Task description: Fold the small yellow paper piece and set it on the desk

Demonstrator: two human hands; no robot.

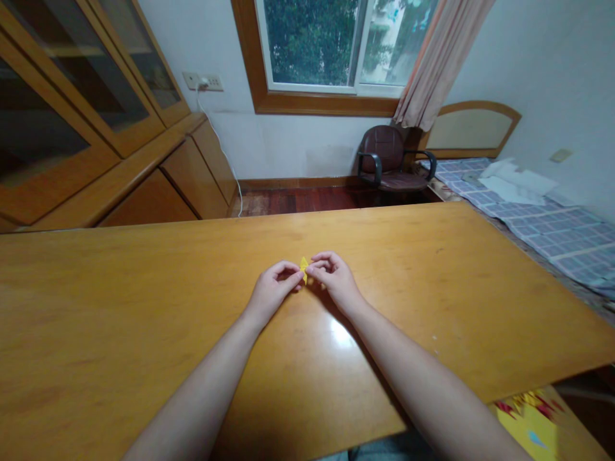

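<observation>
A small piece of folded yellow paper [304, 262] with pointed ends is held up between my two hands, just above the wooden table [144, 307]. My left hand [275, 286] pinches its left side between thumb and fingers. From the right, my right hand [335, 275] pinches the other side, thumb and index finger pressed together on it. The fingertips cover the paper's middle, so its exact folded shape is hard to make out.
Low at the right, beside the table's edge, lie yellow paper [528, 426] and several small red and yellow folded pieces [526, 403]. A brown office chair [384, 153] stands beyond the table. A bed [538, 218] is at the right, wooden cabinets [158, 186] at the left.
</observation>
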